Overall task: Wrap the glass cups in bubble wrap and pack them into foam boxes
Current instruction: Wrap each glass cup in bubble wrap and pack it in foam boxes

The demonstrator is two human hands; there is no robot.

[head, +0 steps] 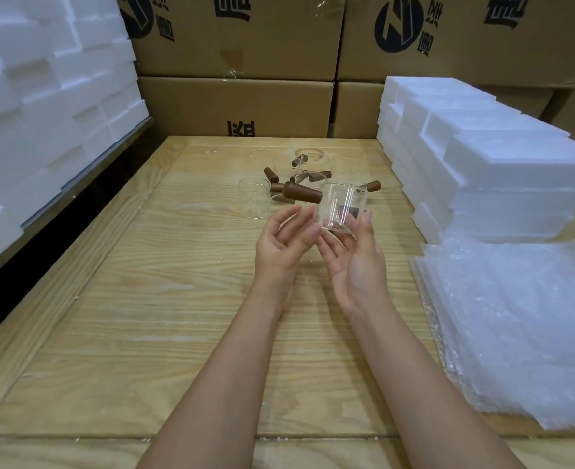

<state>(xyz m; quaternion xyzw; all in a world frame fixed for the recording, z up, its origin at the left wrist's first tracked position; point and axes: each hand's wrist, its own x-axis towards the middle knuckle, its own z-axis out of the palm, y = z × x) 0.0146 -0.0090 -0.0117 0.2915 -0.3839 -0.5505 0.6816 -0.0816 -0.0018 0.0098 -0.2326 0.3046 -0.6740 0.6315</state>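
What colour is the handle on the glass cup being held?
Dark brown, wood-like: the handle of the glass cup shows best in the head view.

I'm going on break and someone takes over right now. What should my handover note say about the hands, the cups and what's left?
Right hand holds one glass cup by base and side, above the table.
Left hand open, fingertips at the cup's side.
Other cups sit unwrapped at the far end.
Bubble wrap stacked on the right, foam boxes behind it.
Done: nothing wrapped or packed in view.
Left: wrap every cup, box them.
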